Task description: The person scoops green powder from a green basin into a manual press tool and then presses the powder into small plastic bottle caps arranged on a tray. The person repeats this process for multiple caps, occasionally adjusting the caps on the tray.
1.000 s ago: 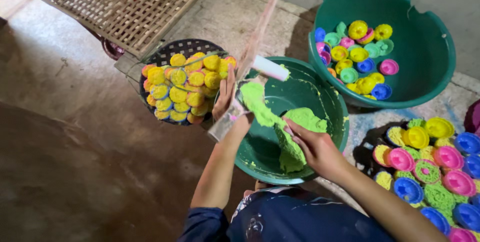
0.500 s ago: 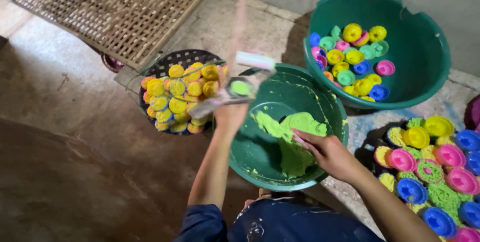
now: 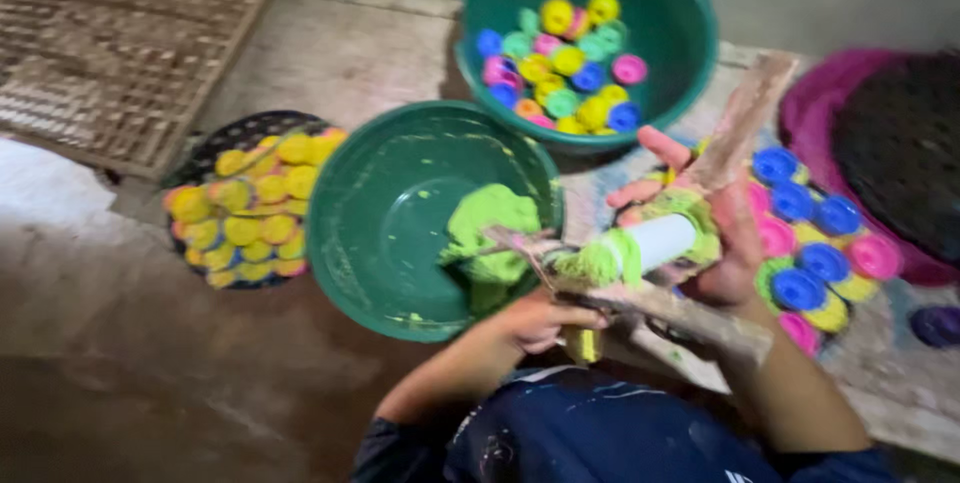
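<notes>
head view: both hands [image 3: 722,243] grip a paste-smeared wooden press [image 3: 650,243] beside green basin [image 3: 400,233]

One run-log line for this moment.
left hand: grips wooden press handle | right hand: holds white tube | green dough in green plastic basin

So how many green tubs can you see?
2. One green tub holds green paste, in front of the person; the other green tub, behind it, holds small colourful caps. None seem hidden.
</notes>
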